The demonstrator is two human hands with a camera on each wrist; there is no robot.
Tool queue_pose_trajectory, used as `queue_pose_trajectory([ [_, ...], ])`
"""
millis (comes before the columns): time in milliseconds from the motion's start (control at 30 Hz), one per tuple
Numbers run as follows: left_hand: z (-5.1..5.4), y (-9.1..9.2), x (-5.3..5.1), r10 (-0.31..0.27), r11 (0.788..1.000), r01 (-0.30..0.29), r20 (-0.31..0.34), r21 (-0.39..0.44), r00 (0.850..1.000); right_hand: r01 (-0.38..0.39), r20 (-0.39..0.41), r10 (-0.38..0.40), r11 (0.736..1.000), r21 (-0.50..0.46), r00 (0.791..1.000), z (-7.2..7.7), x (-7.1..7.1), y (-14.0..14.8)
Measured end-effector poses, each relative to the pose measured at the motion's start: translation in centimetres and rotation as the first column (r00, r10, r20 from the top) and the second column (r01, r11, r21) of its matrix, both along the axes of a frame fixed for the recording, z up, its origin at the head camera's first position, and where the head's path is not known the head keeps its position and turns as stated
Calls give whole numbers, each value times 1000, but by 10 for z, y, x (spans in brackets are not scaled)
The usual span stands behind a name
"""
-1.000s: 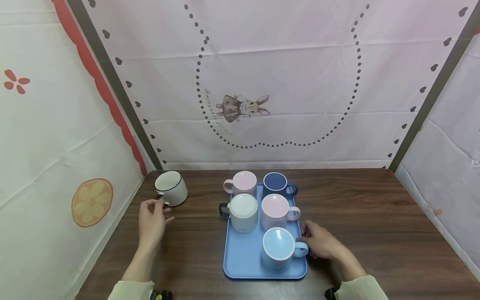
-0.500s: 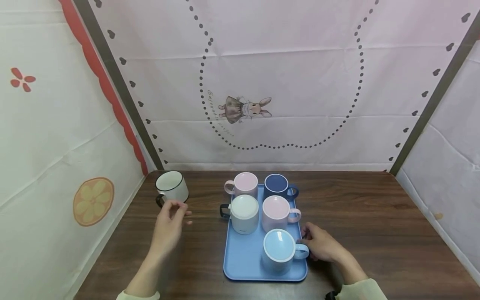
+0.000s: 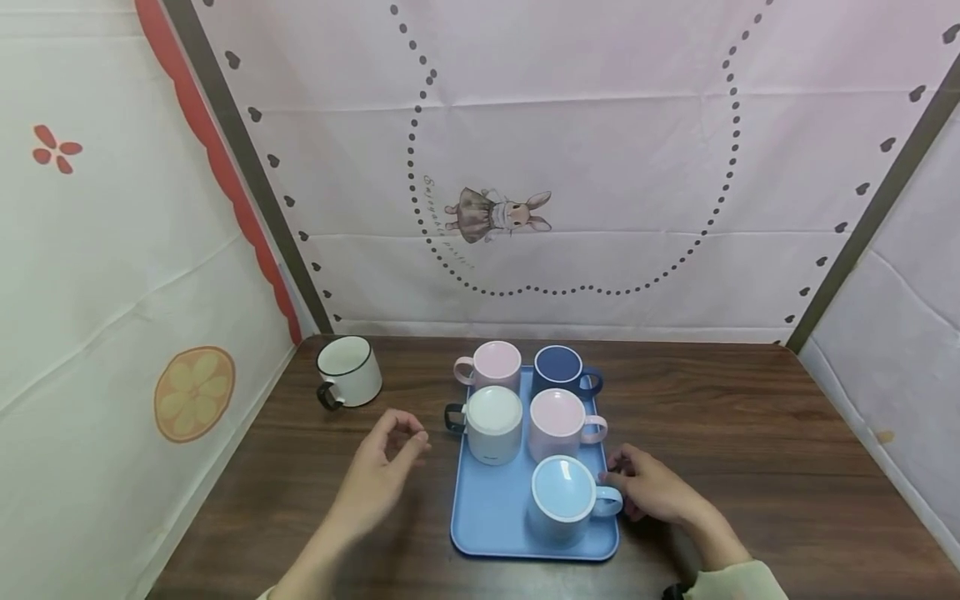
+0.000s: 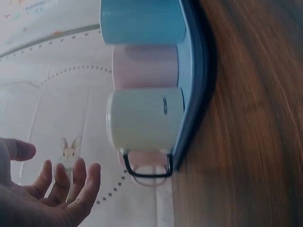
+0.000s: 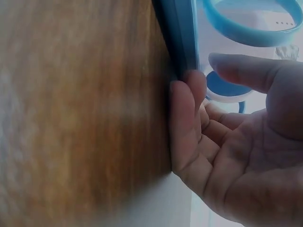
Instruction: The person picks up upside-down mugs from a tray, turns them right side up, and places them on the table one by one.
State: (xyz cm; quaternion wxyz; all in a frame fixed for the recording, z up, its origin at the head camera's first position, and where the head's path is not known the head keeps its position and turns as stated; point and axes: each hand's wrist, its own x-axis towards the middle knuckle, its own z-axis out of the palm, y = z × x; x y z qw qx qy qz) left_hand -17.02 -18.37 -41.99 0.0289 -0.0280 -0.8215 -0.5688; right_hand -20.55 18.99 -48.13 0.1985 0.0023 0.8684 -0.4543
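The light-blue mug [image 3: 561, 500] is glossy, the tray [image 3: 487, 521] possibly plastic.

We see a brown, wood-grained tabletop [image 3: 750, 433]. Near its far left corner, a black-rimmed white mug [image 3: 354, 377] has a black handle. On the blue tray [image 3: 483, 517] we find a pink mug [image 3: 498, 365] and a navy mug [image 3: 558, 368] at the far edge, a second pink mug [image 3: 557, 425] and a light blue mug [image 3: 562, 496] along the right edge, a black-handled white mug [image 3: 493, 429] along the left.

The right hand [image 5: 246, 151] touches the tray [image 5: 182, 33].
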Motion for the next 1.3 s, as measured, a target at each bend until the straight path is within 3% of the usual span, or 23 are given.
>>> queue_pose_trajectory([
  [167, -2, 16, 6, -64, 996, 64, 8, -58, 998, -35, 6, 36, 999, -33, 999, 0, 0, 5],
  [367, -7, 31, 11, -177, 983, 178, 16, -49, 984, -91, 18, 94, 988, -121, 995, -2, 0, 13],
  [533, -12, 43, 12, -289, 957, 290, 22, -29, 957, -87, 34, 94, 982, -167, 995, -2, 1, 16],
  [767, -21, 58, 10, -408, 906, 410, 35, -104, 912, -76, 18, 81, 980, -183, 997, 1, 3, 20],
  [1000, -31, 71, 8, -456, 880, 457, 41, -128, 889, -108, -8, 109, 967, -233, 994, 13, 7, 20],
  [1167, -36, 80, 7, -463, 870, 463, 42, -168, 885, -176, -18, 177, 955, -237, 984, 19, 7, 22],
  [1300, -38, 89, 8, -458, 866, 457, 45, -202, 888, -264, -54, 259, 933, -243, 964, 23, 9, 24],
])
